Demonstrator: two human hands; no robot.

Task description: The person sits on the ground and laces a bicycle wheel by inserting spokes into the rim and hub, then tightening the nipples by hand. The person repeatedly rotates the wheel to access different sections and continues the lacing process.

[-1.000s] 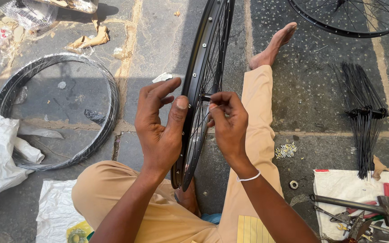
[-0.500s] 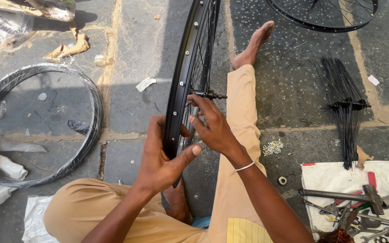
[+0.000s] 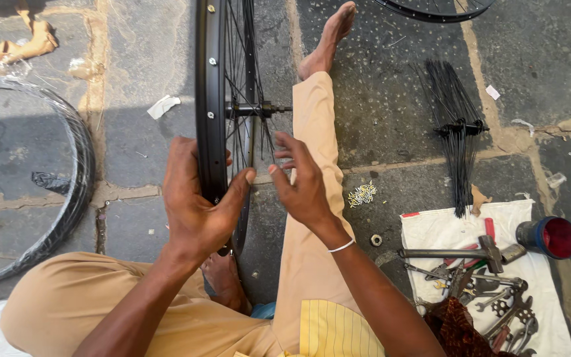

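A black bicycle wheel rim stands upright on edge between my legs, with thin spokes and a hub axle sticking out to the right. My left hand wraps around the rim's near part, thumb pressed across to the spoke side. My right hand is on the right of the wheel, fingers spread and reaching in among the spokes, just below the hub. I cannot tell whether the fingertips pinch a spoke.
A bundle of loose black spokes lies at the right. Small nipples are heaped near my right leg. A white cloth holds a hammer, wrenches and a red-topped can. A black tyre lies left; another wheel at top.
The view has shifted down and left. My left hand slid lower on the rim and closed around it. My right hand moved from the rim edge to the spokes beneath the hub.
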